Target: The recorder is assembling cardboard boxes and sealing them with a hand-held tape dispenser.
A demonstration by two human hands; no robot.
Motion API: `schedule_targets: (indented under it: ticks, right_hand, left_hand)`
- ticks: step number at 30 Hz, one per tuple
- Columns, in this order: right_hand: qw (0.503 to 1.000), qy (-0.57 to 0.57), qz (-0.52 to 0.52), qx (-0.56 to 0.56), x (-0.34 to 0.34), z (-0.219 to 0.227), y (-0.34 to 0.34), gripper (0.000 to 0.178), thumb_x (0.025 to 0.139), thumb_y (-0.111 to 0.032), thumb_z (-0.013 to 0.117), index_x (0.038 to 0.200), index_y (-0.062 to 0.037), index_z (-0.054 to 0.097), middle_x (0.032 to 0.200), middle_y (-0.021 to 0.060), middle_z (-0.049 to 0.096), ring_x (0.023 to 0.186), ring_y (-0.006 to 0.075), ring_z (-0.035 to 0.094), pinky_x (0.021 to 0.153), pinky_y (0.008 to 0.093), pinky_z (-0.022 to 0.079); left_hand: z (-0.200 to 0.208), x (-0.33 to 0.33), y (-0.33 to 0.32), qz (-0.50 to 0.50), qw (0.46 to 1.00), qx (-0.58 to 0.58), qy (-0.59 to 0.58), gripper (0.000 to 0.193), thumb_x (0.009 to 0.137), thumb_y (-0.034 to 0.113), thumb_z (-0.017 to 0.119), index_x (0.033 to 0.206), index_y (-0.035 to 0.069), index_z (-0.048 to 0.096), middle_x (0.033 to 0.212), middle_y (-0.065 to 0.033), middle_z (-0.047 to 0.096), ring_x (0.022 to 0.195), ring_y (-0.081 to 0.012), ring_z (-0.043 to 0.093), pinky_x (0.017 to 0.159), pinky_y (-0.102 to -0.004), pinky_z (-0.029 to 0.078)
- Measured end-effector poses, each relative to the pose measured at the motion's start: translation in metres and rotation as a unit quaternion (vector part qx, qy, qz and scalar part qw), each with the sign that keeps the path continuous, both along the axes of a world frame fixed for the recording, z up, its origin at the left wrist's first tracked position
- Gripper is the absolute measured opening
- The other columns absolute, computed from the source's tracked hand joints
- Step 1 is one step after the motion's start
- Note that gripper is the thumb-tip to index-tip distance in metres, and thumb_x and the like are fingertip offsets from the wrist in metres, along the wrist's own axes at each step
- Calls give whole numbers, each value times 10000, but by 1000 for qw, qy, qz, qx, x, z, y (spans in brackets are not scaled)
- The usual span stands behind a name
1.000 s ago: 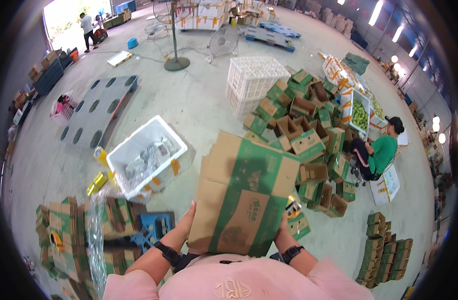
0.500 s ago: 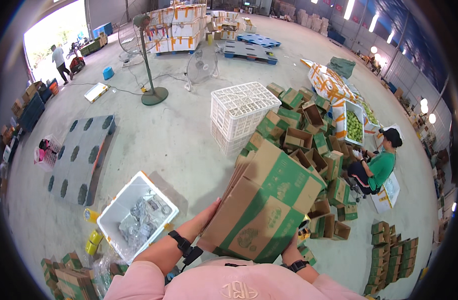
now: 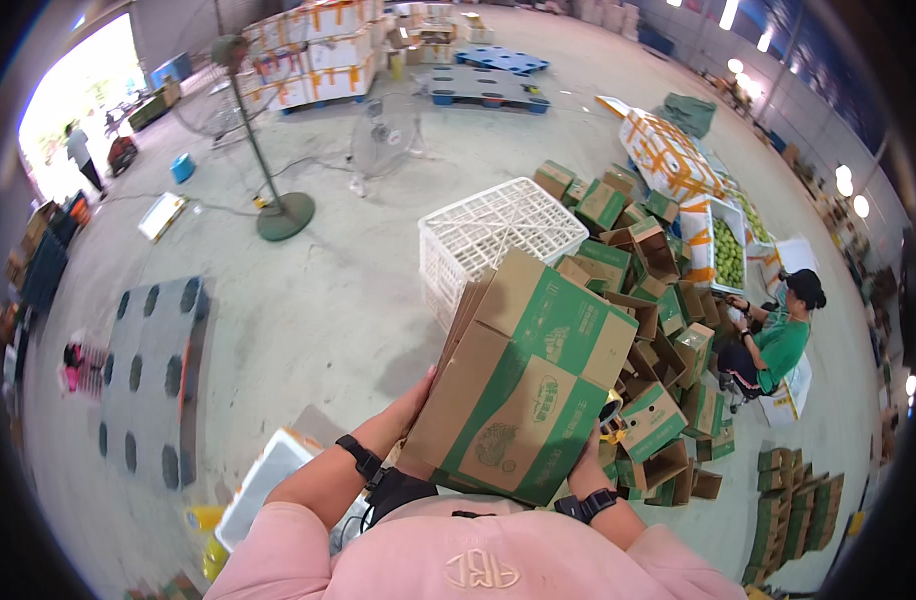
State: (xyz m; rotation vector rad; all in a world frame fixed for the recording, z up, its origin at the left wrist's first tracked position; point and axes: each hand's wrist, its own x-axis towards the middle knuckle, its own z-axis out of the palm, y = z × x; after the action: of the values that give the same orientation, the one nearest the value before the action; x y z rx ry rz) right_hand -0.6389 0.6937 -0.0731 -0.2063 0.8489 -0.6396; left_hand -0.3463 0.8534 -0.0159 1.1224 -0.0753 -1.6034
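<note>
A stack of flattened cardboard boxes (image 3: 478, 440), brown with green printed panels, is held in front of my chest. My left hand (image 3: 415, 405) grips its left edge; most of its fingers are hidden under the cardboard. At the lower right edge, my right hand (image 3: 584, 468) clasps the same stack, with its fingertips out of sight. Just beyond the right hand shows a small yellow and black thing (image 3: 612, 408), partly covered by the cardboard. Past the stack stands a white plastic crate (image 3: 498, 225), beside a heap of open brown and green boxes (image 3: 658, 340).
A seated person in a green top (image 3: 783, 340) works at the right beside a foam box of green fruit (image 3: 726, 250). Box stacks (image 3: 793, 510) stand lower right. A grey pallet (image 3: 153, 375) and a white foam box (image 3: 263, 485) lie left. A standing fan (image 3: 285, 215) is farther off.
I have moved forward with the stack still in both hands. The crate and heap appear closer, and the white foam box has slipped toward the lower left, partly behind my left arm.
</note>
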Motion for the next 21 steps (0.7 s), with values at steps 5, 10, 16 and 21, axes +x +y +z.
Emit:
schedule_targets:
  ticks: [5,10,16,21]
  right_hand:
    - [987,95,-118,48,77,1,-27,604,906,-561,361,1294,-120,501,1272,116,536,1124,306,526,949,446,434]
    - [982,91,-165,35,139,11,-65,568,892,-540,409,1246,-113,527,1216,106,562,1056,296,562,884,431,476]
    - [976,57,-208,17,188,-11,-127,594,901,-570,380,1248,-109,525,1223,112,563,1061,303,559,895,439,469]
    - [951,102,-265,125,245,0,-178,620,914,-578,331,1275,-107,513,1271,117,542,1129,308,525,930,455,449]
  left_hand:
    - [13,109,-93,-154,987,-34,-43,676,965,600,231,1440,136,361,1406,-79,454,1239,-206,477,1018,-343,399]
    - [4,185,-193,-241,966,-50,-83,683,965,600,223,1442,129,356,1419,-71,440,1267,-201,450,1038,-346,377]
    - [0,232,-286,-280,952,-43,-115,666,972,577,259,1433,107,364,1412,-97,442,1272,-205,442,1030,-340,372]
    - [-14,278,-360,-298,950,5,-91,643,982,551,266,1409,91,402,1393,-99,465,1250,-193,464,1009,-319,397]
